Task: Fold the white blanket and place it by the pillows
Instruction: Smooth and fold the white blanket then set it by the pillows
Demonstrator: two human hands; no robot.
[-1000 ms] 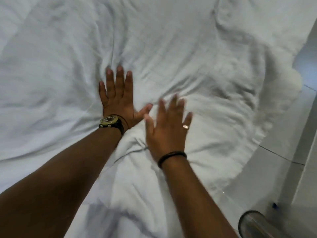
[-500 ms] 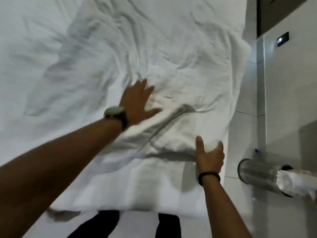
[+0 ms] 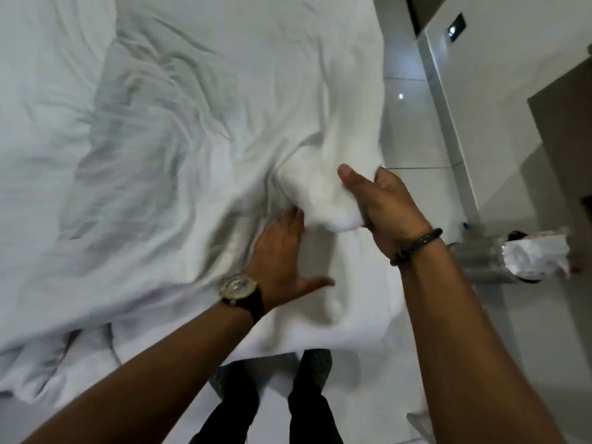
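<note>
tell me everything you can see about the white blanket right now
The blanket is plain white, soft-looking cloth, heavily creased and spread over most of the bed, reaching its near edge. It is not neatly folded yet. Near the right edge a thick bunch of it is gathered and lifted in the right hand, thumb on top. The left hand lies flat on it just beside that bunch, fingers tucked beneath the raised part. No pillows show in this view.

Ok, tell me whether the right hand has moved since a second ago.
Yes. The right hand left the flat blanket and went rightward to the bed's floor-side edge, now gripping a bunched fold.
</note>
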